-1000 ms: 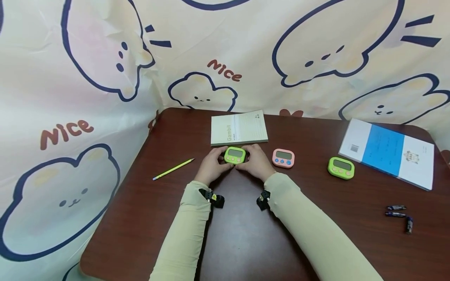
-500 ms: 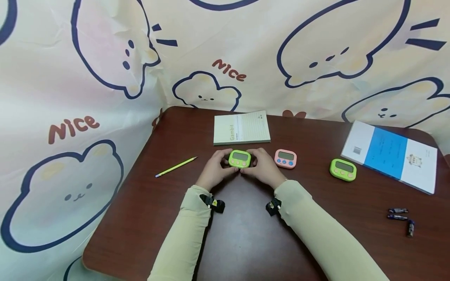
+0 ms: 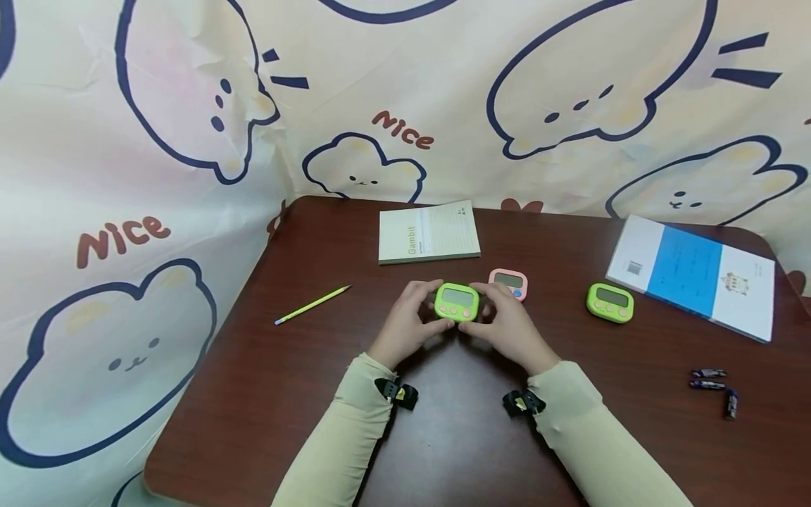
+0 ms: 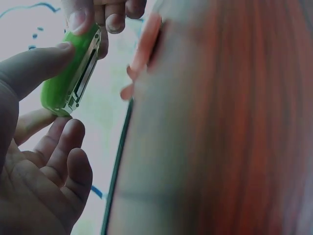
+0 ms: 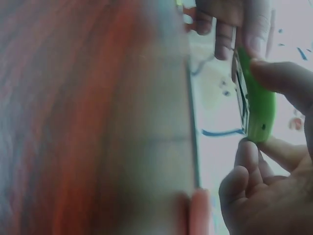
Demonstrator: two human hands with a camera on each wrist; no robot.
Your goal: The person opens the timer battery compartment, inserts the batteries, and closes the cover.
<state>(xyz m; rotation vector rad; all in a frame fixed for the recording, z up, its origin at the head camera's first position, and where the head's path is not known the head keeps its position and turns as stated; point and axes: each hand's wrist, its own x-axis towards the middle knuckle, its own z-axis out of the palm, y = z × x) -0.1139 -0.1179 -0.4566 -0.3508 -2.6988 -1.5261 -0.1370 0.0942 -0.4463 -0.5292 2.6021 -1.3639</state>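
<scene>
A green digital timer with a grey screen and pink buttons is held between both hands near the middle of the table. My left hand pinches its left side, thumb at the lower edge and fingers at the upper corner. On the other side my right hand grips it the same way. Both wrist views show the timer raised off the table and tilted, its underside turned to the tabletop. Just behind the right hand lies a pink timer, its lower left part covered by the fingers.
A pale notebook lies behind the hands, a yellow-green pencil to the left. On the right are a second green timer, a blue-and-white book and several small dark batteries. Patterned fabric hangs around the table.
Both hands have drawn the green timer toward me and to the right, away from the notebook. The right hand now partly covers the pink timer. The head view has shifted slightly.
</scene>
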